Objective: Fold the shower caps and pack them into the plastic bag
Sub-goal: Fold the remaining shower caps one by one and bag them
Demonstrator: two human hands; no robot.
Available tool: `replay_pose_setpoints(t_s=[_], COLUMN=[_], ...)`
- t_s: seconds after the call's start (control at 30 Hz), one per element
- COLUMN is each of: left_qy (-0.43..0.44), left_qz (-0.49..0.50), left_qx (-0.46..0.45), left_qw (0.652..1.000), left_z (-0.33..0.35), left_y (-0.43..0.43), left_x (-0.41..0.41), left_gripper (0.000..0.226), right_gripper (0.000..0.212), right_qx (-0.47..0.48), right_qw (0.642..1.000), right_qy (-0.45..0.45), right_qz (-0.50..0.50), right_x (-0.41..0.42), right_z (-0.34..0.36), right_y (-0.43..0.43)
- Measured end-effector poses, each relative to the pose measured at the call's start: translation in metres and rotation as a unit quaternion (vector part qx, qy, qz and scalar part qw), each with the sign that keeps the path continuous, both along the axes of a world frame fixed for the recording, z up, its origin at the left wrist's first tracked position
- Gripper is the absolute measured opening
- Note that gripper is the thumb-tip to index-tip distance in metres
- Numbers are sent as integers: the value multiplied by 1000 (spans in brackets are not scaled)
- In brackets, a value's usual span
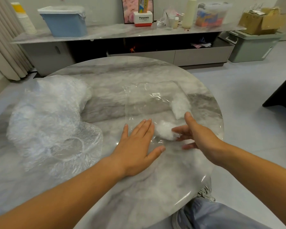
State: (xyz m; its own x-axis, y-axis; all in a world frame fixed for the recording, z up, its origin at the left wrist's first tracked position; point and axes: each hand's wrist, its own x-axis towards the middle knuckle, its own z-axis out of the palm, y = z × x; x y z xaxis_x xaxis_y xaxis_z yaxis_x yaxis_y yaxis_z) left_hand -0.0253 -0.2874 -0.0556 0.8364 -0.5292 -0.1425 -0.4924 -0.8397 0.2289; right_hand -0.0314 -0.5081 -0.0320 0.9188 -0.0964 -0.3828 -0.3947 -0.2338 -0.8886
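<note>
Flat on the right half of the round marble tabletop (106, 76): a clear plastic bag (147, 100) with a small white label. Pressed palm-down on the bag's near end: left hand (139, 146), fingers (144, 126) straight and close together, holding nothing. Just right of it, at the near end of the bag: a white folded shower cap (165, 132). Touching that wad from the right: right hand (198, 136), fingers (180, 129) spread and nearly straight, thumb lifted well clear. Toward the right edge, inside the bag: another folded cap (180, 106). Along the left edge: a loose pile of shower caps (48, 113), unfolded.
</note>
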Motion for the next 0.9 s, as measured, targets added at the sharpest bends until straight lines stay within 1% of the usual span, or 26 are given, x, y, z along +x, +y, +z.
replay_pose_setpoints(t_s=[0.07, 0.17, 0.23, 0.3, 0.4, 0.53, 0.67, 0.73, 0.9], left_qy=[9, 21, 29, 35, 43, 51, 62, 61, 59], left_qz=[-1, -2, 1, 4, 3, 6, 10, 8, -1], left_qx=[-11, -12, -13, -18, -26, -35, -32, -34, -36], left_qw=[1000, 1000, 1000, 999, 999, 998, 998, 997, 998], left_z=[4, 6, 4, 3, 2, 1, 0, 0, 0], left_y=[0, -1, -1, -1, -1, 1, 5, 6, 6], left_x=[-4, -10, -14, -15, -15, -12, -11, -12, -16], left_gripper=[89, 90, 90, 89, 87, 89, 87, 87, 88], right_gripper=[78, 91, 95, 93, 85, 81, 75, 74, 76], right_qx=[117, 273, 342, 390, 422, 439, 405, 408, 434], right_qw=[992, 957, 930, 904, 879, 859, 864, 862, 867], right_qy=[51, 84, 79, 62, 37, 31, 18, 21, 28], right_qz=[-15, -53, -108, -162, -219, -261, -297, -300, -243], right_x=[3, 8, 14, 22, 38, 53, 52, 51, 58], right_z=[3, 4, 3, 1, -2, -5, -9, -10, -7], right_y=[7, 18, 25, 33, 40, 44, 49, 49, 50])
